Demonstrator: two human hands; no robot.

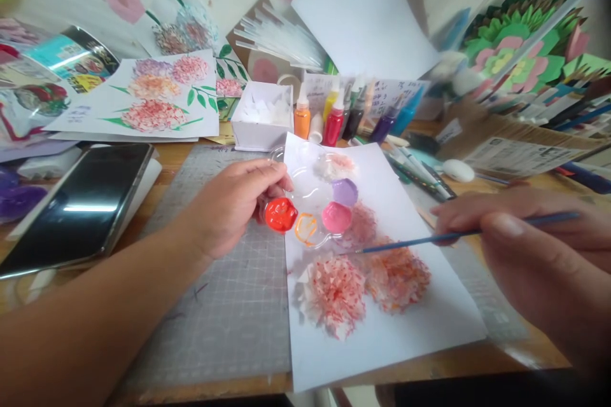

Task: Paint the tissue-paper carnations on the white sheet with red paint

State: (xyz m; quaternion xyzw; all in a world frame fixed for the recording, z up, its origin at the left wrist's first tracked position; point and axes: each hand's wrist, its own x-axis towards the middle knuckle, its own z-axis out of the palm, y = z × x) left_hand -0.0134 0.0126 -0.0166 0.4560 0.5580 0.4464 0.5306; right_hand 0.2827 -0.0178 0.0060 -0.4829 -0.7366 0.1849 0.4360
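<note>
My left hand [243, 197] pinches the left edge of a clear plastic paint palette [309, 186], tilted above a white sheet of paper [405, 337]. Its wells hold red paint [280, 214], thin orange, pink [337, 217] and purple. In my right hand [520, 241] is a thin blue paintbrush [429, 238], its tip pointing left, just above a ruffled paper flower [334, 296] with red-tinted edges. Beside that flower lies an orange-red one [398, 276]. Two more flowers show partly behind the palette. Whether the brush tip touches the near flower, I cannot tell.
A grey cutting mat [229, 318] lies under the paper. At the left rests a black phone [81, 197]. Paint bottles [333, 121] and a white box of paper scraps [263, 116] stand behind. A cardboard box of brushes [506, 146] is at right.
</note>
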